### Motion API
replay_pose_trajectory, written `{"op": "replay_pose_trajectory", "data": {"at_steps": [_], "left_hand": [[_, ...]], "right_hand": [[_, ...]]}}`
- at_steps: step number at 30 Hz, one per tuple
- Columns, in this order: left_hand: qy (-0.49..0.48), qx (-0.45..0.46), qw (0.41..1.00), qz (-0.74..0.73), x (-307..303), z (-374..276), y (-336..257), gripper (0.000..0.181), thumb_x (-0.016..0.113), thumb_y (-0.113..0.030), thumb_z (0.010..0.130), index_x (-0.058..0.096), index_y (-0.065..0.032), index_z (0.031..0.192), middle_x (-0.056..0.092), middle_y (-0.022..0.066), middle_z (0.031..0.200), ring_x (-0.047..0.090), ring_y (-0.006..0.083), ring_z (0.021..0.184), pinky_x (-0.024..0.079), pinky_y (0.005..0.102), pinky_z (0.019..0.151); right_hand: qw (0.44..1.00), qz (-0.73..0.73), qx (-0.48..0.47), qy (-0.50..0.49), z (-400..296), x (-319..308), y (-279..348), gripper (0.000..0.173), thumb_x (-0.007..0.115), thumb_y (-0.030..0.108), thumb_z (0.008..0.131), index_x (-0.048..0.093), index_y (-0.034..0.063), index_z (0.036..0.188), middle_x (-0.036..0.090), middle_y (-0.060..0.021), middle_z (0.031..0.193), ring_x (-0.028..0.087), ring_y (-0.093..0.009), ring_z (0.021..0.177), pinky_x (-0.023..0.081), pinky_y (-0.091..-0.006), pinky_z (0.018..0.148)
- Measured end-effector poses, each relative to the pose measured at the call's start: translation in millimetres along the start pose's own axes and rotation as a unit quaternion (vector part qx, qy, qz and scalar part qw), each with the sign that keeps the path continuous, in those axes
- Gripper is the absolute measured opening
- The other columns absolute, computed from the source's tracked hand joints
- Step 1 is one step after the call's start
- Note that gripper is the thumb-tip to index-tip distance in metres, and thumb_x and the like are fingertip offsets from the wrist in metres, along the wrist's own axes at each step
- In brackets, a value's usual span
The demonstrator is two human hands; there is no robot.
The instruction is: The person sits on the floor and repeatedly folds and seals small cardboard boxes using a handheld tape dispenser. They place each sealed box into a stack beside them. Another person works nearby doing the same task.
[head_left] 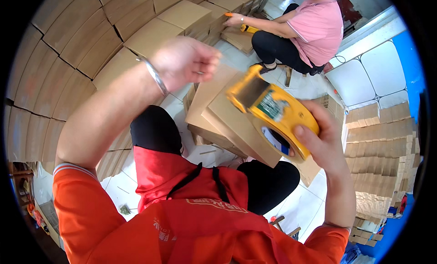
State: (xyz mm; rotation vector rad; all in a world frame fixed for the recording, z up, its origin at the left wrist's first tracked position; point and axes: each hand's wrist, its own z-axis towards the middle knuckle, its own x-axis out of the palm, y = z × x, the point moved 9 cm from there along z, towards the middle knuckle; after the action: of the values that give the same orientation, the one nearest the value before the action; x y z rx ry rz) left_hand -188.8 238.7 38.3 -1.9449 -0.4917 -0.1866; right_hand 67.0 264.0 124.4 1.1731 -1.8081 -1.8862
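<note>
My right hand (322, 137) grips a yellow tape dispenser (283, 110) from its right side. A roll of tape (269, 134) sits in it, and a green-and-white label with writing is on its side. Below and behind the dispenser is a brown cardboard box (235, 124), tilted between my knees, with more cardboard underneath. My left hand (191, 61) is raised above the box's far left side, apart from it and blurred. Its fingers are curled in, with no object visible in them. A metal bangle (155, 75) circles that wrist.
Stacked cardboard boxes (82, 42) form a wall on the left. A co-worker in a pink shirt (317, 28) crouches ahead, one hand at the boxes and a yellow tape dispenser (249, 28) nearby. Folded cardboard (379, 148) is piled along the right wall. Scraps lie on the tiled floor (119, 189).
</note>
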Motion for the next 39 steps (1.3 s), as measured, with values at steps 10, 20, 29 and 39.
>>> {"op": "replay_pose_trajectory", "data": {"at_steps": [10,20,29,39], "left_hand": [[0.034,-0.092,0.994,0.046,-54,114,124,0.021,0.055,-0.023,0.098,0.061,-0.0102,0.083,0.057,0.0005,0.070,0.051,0.0099,0.053,0.041,0.0265,0.045],[0.071,-0.105,0.936,0.329,-9,89,152,0.029,0.051,-0.009,0.093,0.063,-0.0090,0.119,0.056,0.0086,0.076,0.053,0.0176,0.059,0.040,0.0309,0.045],[0.394,0.083,0.905,0.140,20,34,70,0.118,0.082,-0.019,0.060,0.014,-0.0067,0.156,0.034,0.0084,0.151,0.030,0.0201,0.140,0.023,0.0335,0.116],[0.306,0.137,0.928,0.160,49,36,53,0.115,0.088,-0.008,0.055,0.022,-0.0131,0.150,0.044,0.0045,0.139,0.040,0.0175,0.132,0.029,0.0314,0.113]], "right_hand": [[0.986,-0.094,0.090,0.101,68,49,24,0.033,0.068,0.030,0.093,0.059,0.0002,0.103,0.059,-0.0032,0.081,0.054,-0.007,0.075,0.045,-0.0245,0.062],[0.985,-0.057,0.125,0.102,50,50,21,0.030,0.069,0.022,0.092,0.054,0.0006,0.106,0.062,-0.0062,0.087,0.058,-0.009,0.058,0.046,-0.0241,0.049],[0.988,-0.047,0.128,0.076,44,42,15,0.031,0.072,0.023,0.090,0.056,0.0007,0.105,0.062,-0.0053,0.086,0.060,-0.010,0.064,0.048,-0.0257,0.055],[0.993,-0.092,0.013,0.072,50,23,21,0.050,0.073,0.031,0.088,0.060,-0.0056,0.120,0.066,-0.0105,0.103,0.062,-0.012,0.091,0.050,-0.0249,0.077]]}}
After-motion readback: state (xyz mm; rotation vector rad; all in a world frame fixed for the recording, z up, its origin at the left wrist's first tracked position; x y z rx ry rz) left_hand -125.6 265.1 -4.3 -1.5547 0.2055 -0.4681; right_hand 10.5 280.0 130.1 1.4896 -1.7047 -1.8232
